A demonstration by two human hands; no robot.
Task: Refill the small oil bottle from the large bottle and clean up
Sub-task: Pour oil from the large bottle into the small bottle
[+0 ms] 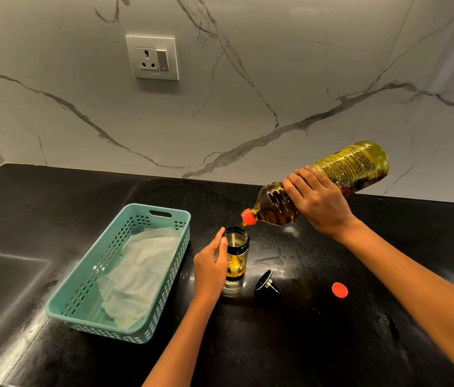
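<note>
1. Right grip (319, 201) wrapped round big bottle (354, 166), which is held in the air and tilted, orange spout (249, 217) down, just above the mouth of the small bottle (238, 252).
2. Left grip (211, 268) curled round small bottle, which stands upright on bench (304, 344), lid off, a little oil at the bottom.
3. Black lid (267, 283) lies on bench just right of small bottle; red cap (339, 290) further right.
4. Teal basket (164, 289) to the left, white cloth (139, 272) inside.
</note>
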